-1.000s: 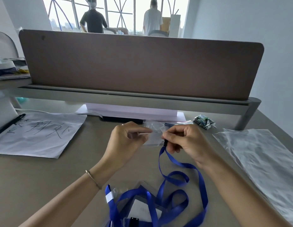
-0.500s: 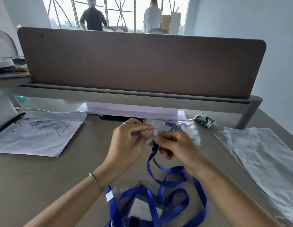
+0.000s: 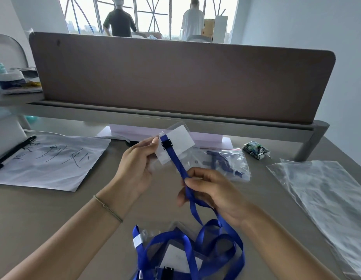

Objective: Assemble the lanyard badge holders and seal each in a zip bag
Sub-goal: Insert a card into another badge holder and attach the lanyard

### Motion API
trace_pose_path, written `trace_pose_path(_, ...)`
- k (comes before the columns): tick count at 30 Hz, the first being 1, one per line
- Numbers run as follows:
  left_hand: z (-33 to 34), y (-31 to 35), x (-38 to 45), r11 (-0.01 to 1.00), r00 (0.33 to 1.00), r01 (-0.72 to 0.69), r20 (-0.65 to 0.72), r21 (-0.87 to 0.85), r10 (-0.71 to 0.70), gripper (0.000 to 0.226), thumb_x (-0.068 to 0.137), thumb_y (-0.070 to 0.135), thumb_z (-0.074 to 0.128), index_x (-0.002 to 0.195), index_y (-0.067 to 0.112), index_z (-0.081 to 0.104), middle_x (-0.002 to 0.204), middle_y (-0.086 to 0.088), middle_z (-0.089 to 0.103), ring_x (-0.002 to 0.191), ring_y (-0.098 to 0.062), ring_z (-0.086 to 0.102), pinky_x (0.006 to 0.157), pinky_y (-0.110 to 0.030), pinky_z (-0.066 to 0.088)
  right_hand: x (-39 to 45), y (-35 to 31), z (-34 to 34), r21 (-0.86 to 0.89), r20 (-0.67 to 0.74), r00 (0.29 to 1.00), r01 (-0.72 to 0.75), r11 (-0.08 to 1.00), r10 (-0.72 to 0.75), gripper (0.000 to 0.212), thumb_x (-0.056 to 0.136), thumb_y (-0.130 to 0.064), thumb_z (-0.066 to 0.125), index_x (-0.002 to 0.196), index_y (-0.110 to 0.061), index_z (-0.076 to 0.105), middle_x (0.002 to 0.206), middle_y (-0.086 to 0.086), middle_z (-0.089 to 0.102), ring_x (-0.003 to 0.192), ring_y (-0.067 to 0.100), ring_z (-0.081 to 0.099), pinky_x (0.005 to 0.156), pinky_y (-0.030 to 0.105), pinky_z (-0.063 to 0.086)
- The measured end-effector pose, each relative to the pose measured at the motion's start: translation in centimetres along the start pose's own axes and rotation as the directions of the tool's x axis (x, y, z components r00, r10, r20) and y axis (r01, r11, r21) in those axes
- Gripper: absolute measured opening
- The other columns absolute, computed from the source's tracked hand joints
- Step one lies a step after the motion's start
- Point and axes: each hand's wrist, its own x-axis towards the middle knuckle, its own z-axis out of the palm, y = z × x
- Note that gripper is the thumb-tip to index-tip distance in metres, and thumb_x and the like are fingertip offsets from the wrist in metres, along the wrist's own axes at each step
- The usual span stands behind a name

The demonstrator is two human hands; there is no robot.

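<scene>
Blue ribbon lanyard [image 3: 180,168] pinched taut in right hand [image 3: 213,196] at 5 o'clock of clear plastic badge holder [image 3: 175,145], which left hand [image 3: 136,170] grips, likely checking the clip.

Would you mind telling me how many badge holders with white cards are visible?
2: one badge holder held up in the left hand, another badge holder under the blue lanyards at the near desk edge. More may be hidden.

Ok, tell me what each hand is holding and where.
Left hand holds the clear badge holder by its left edge; right hand pinches the blue lanyard strap below its black clip.
</scene>
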Motion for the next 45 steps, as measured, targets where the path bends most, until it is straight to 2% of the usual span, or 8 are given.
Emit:
trace_pose_path(6,0.4,0.9,-0.2,0.999,0.994,-0.011,0.105,-0.033,0.015,0.020,0.099,0.009,0.052,0.097,0.007,0.072,0.091,-0.006,0.076,0.076,-0.015,0.072,0.069,-0.025,0.060,0.4,0.8,0.0,-0.017,0.075,0.997,0.010,1.000,-0.008,0.027,0.102,-0.022,0.052,0.082,-0.013,0.069,0.053,0.000,0.035,0.050,0.018,0.040,0.077,0.040,0.052)
trace_pose_path(14,0.2,2.3,-0.5,0.977,0.952,0.166,0.280,-0.134,-0.123,0.019,0.096,0.008,0.053,0.107,0.004,0.068,0.093,-0.008,0.073,0.079,-0.016,0.072,0.072,-0.029,0.061,0.6,1.5,-1.4,0.118,0.199,0.978,-0.090,0.989,0.065,0.035,0.101,-0.030,0.049,0.071,-0.012,0.053,0.055,0.003,0.023,0.050,0.019,0.028,0.068,0.034,0.046)
trace_pose_path(23,0.3,2.2,-2.4,0.832,0.604,0.115,0.627,0.543,-0.493,0.016,0.085,0.011,0.058,0.083,0.004,0.072,0.079,-0.004,0.073,0.069,-0.013,0.068,0.063,-0.020,0.055,-0.9,-0.3,-4.0,0.093,0.427,0.886,-0.240,0.966,0.179,0.032,0.090,-0.031,0.065,0.084,-0.002,0.053,0.058,0.006,0.024,0.047,0.010,0.035,0.054,0.021,0.046)
trace_pose_path(26,0.9,2.4,-2.9,0.687,0.654,-0.073,0.555,0.722,-0.514,0.021,0.090,0.012,0.064,0.096,-0.008,0.066,0.082,-0.002,0.070,0.072,-0.010,0.063,0.068,-0.020,0.052,-0.9,-1.1,-4.4,0.039,0.254,0.935,-0.267,0.963,0.249,0.034,0.092,-0.032,0.055,0.065,-0.014,0.047,0.054,0.000,0.026,0.047,0.013,0.026,0.052,0.024,0.042)
trace_pose_path(33,1.3,2.4,-3.4,0.257,0.876,-0.408,0.455,0.876,-0.160,0.022,0.095,0.018,0.061,0.077,0.027,0.072,0.075,0.014,0.071,0.075,-0.004,0.064,0.075,-0.024,0.048,-0.8,-2.8,-4.1,0.028,0.089,0.971,-0.225,0.974,0.222,0.036,0.100,-0.032,0.048,0.069,-0.014,0.051,0.054,0.001,0.021,0.046,0.016,0.024,0.053,0.031,0.041)
trace_pose_path(39,1.1,1.0,-2.8,0.042,0.849,-0.490,0.466,0.871,0.250,0.021,0.090,0.014,0.062,0.071,0.024,0.065,0.066,0.012,0.067,0.067,-0.003,0.061,0.054,-0.013,0.044,-1.0,-3.7,-2.1,-0.005,0.081,0.981,-0.176,0.984,0.176,0.036,0.104,-0.028,0.044,0.077,-0.010,0.061,0.051,0.000,0.029,0.045,0.016,0.031,0.055,0.032,0.045)
trace_pose_path(42,1.1,1.0,-2.5,0.074,0.790,-0.517,0.441,0.853,0.426,0.022,0.090,0.008,0.061,0.074,0.023,0.061,0.071,0.012,0.067,0.070,-0.003,0.063,0.056,-0.013,0.045,-1.3,-4.0,-1.0,-0.011,0.134,0.977,-0.168,0.986,0.168,0.037,0.105,-0.027,0.043,0.080,-0.008,0.063,0.052,0.002,0.034,0.046,0.017,0.035,0.059,0.035,0.047)
trace_pose_path(45,1.2,1.4,-2.5,0.307,0.799,-0.520,0.326,0.797,0.505,0.016,0.093,0.007,0.060,0.081,0.014,0.066,0.073,0.008,0.071,0.067,0.004,0.065,0.055,-0.007,0.043,-1.4,-3.8,-0.1,-0.019,0.187,0.967,-0.173,0.985,0.174,0.038,0.105,-0.027,0.042,0.078,-0.008,0.061,0.052,0.003,0.035,0.046,0.018,0.039,0.062,0.037,0.050)
